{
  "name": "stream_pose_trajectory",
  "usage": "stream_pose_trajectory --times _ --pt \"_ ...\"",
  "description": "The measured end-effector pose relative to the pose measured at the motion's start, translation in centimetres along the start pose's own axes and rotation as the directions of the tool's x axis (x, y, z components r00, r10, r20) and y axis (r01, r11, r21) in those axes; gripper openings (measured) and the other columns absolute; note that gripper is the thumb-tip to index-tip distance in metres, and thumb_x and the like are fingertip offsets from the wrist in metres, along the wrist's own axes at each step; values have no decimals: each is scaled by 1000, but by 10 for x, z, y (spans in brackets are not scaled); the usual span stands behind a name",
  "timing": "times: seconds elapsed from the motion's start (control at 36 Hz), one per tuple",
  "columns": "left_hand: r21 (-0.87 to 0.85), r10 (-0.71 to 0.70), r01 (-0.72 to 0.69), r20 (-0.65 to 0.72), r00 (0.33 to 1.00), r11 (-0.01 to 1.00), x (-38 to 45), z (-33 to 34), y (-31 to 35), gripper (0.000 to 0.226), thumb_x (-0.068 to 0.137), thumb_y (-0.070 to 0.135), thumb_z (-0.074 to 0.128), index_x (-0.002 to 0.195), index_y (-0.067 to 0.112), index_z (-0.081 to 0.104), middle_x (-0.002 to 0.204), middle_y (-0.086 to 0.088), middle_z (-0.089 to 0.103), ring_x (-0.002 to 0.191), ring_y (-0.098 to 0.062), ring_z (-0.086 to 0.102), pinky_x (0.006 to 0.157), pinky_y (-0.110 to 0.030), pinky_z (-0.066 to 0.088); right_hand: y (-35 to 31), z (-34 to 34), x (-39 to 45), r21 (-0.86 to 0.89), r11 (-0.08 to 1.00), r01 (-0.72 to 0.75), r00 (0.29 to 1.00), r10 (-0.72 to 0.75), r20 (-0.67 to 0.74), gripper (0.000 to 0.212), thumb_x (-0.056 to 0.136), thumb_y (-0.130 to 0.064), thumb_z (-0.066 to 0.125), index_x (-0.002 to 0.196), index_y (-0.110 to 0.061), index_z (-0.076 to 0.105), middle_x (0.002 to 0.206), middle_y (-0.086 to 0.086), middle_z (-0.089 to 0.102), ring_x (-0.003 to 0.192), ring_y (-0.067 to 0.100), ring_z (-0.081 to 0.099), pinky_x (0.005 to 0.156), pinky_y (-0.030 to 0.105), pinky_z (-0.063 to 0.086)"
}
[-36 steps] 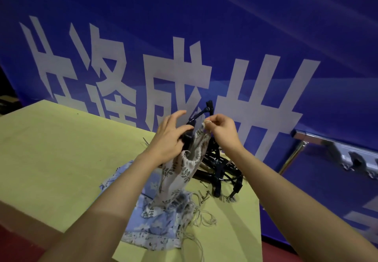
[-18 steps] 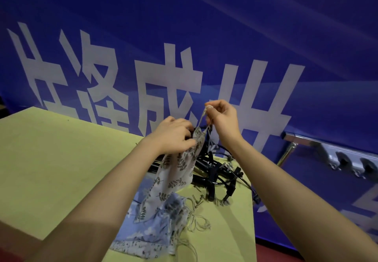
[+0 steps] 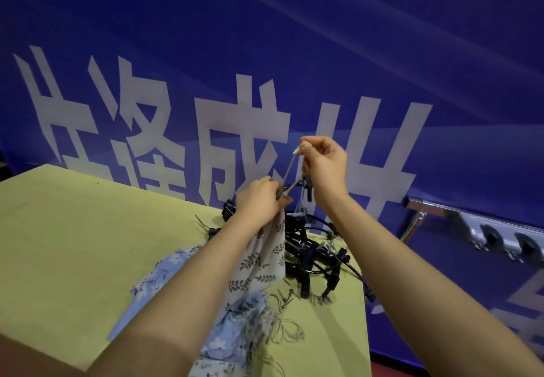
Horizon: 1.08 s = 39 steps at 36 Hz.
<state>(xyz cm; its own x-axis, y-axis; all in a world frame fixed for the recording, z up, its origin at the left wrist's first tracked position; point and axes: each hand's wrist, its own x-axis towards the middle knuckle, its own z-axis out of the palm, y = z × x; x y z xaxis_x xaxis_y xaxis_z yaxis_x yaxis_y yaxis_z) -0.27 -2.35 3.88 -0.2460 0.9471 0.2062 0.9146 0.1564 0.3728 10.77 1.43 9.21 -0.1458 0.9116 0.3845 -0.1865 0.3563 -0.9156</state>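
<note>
Fingers of the left hand [image 3: 259,200] clutch the scarf [image 3: 265,261]; the right hand [image 3: 323,167] pinches a taut strap [image 3: 290,168]. A harder pull may tear it or drag the hangers [image 3: 309,259].

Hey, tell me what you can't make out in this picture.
All in the head view:
Top of the leaf cloth: covered by the left hand, so what the hand pinches there is unclear.
Upper end of the strap: hidden inside the right hand.
Black hangers: tangled, partly behind the leaf cloth and right forearm; count unclear.
Blue cloth: crossed by the left forearm, cut off by the bottom edge.
</note>
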Motion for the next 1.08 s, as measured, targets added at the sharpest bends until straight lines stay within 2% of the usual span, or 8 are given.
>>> stream_pose_trajectory --times 0.19,0.39,0.58,0.67,0.75,0.83,0.94,1.08 --pt "198 -106 105 -6 994 975 7 -13 13 26 93 26 48 114 15 59 118 -5 53 117 -26 45 75 -39 42 -19 8 10 143 989 47 994 -32 -106 14 93 0 52 90 -10 62 69 1 59 48 4 46 47 18 40" --pt "285 -84 88 -26 996 954 18 -40 41 32 94 28 51 122 12 55 126 -7 49 122 -30 42 83 -41 42 -51 -2 21 197 972 129 975 -88 -206 15 94 -1 52 91 -10 63 72 2 60 54 7 50 50 18 42" --pt "163 100 -91 -44 994 982 22 -35 89 31 94 37 45 110 15 60 114 -9 53 108 -30 51 75 -37 39 -83 -43 22 54 969 241 945 -222 -242 14 93 -2 53 89 -12 63 75 5 62 55 8 52 54 20 44" --pt "61 173 -171 -30 984 983 19 -25 119 28 94 41 47 95 15 58 106 -8 55 97 -29 56 70 -35 42 -90 -70 17 51 963 266 930 -242 -276 13 92 1 53 90 -8 62 69 4 60 52 6 53 51 17 45" --pt "-97 212 -213 -15 977 972 18 -8 154 33 90 47 51 95 16 60 101 -6 58 93 -29 60 72 -37 49 -93 -103 12 21 959 281 912 -260 -317 13 92 1 53 88 -8 62 71 10 61 53 12 53 48 17 42" --pt "-171 295 -292 -10 955 941 18 10 187 31 88 47 55 84 17 49 90 -2 54 91 -28 60 67 -33 42 -95 -140 10 -21 963 268 895 -257 -364 16 91 0 53 85 -11 62 69 8 62 54 13 56 47 18 43" --pt "-376 343 -341 -64 937 862 16 40 230 40 82 43 66 111 21 49 99 1 61 96 -20 58 81 -37 49 -97 -194 6 -62 966 250 884 -254 -393 25 89 5 48 93 -12 65 69 8 61 54 14 61 52 23 50" --pt "-482 380 -433 -208 901 761 7 81 287 39 79 33 71 107 16 50 106 1 51 103 -19 49 86 -35 45 -90 -261 4 -92 981 168 875 -191 -444 29 89 8 43 83 -4 68 69 7 63 63 20 68 60 28 56"
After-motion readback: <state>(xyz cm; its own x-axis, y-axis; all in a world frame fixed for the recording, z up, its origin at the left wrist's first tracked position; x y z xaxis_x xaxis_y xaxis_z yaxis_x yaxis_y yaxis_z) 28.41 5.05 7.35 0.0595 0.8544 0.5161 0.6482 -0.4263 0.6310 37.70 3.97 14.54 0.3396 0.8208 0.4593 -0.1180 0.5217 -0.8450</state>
